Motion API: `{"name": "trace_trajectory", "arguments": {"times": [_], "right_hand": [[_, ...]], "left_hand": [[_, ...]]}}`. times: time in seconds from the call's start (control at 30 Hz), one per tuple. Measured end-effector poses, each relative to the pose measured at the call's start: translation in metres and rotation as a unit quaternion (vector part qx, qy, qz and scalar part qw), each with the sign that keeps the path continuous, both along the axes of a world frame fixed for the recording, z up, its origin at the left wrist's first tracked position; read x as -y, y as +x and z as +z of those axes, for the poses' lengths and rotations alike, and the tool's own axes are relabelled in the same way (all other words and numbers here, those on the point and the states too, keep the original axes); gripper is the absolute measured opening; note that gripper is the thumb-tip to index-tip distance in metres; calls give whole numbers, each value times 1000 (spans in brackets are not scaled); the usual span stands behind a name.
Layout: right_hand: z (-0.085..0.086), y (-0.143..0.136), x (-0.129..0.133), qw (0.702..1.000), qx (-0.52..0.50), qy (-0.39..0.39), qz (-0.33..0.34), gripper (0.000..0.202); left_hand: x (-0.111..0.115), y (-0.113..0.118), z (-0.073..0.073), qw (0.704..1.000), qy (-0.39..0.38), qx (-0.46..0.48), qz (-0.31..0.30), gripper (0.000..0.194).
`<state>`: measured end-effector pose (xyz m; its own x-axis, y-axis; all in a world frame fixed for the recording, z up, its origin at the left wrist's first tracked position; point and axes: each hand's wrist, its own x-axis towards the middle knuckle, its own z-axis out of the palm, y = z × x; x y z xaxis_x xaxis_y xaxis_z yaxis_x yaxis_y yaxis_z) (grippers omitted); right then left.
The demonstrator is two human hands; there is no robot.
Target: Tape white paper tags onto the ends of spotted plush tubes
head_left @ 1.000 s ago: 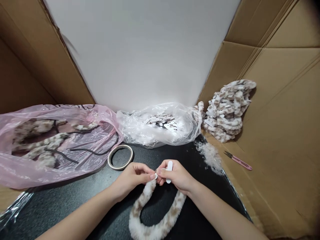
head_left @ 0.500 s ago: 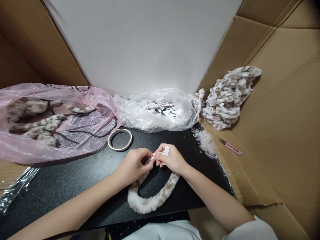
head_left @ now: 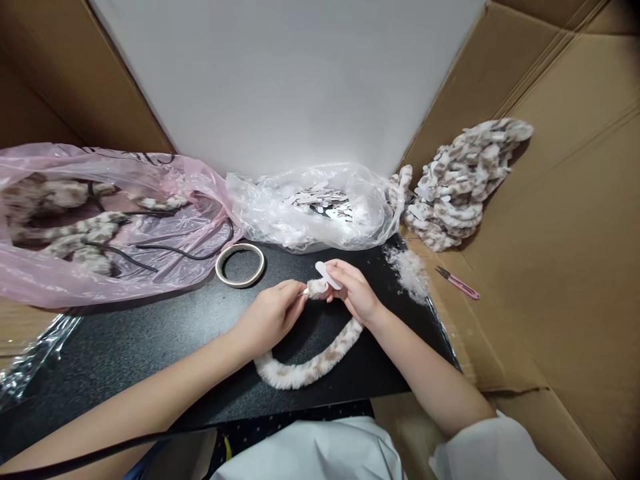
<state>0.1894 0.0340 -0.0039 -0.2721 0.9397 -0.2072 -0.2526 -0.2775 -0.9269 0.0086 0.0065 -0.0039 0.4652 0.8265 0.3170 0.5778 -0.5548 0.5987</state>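
Observation:
A cream furry strap (head_left: 315, 371) with light brown spots curves in a loop on the black tabletop. My left hand (head_left: 273, 313) is closed in a pinch at the loop's upper part, on a thin white end beside a furry section. My right hand (head_left: 354, 293) is closed around the strap's other side. A flat white rounded tag (head_left: 329, 275) sticks out from between its thumb and fingers. The short furry stretch between my hands shows, but how the white end joins it is too small to make out.
A roll of tape (head_left: 240, 283) lies behind my left hand. Behind are a pink plastic bag (head_left: 165, 277) of furry pieces and dark cords, and a clear bag (head_left: 270, 223) of white tags. Right: a tagged furry pile (head_left: 457, 190), fluff (head_left: 413, 277), pink thread snips (head_left: 457, 283).
My hands have drawn slightly apart, and a furry section now shows between them. The white tag has tilted in my right hand. The whole view has shifted slightly.

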Motion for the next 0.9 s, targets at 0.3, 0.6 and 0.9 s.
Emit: {"name": "trace_trajectory", "arguments": {"times": [0.3,0.6,0.9], "right_hand": [[-7,2,3,919,182,303,-173,15],[4,3,17,812,302,481,-134,14],[6,-1,21,778,338,516,-120,5]], "left_hand": [[0,1,4,957,-251,149,3,35],[-6,6,-3,726,-503,469,-11,36],[-7,4,4,654,-557,512,1,24]]}}
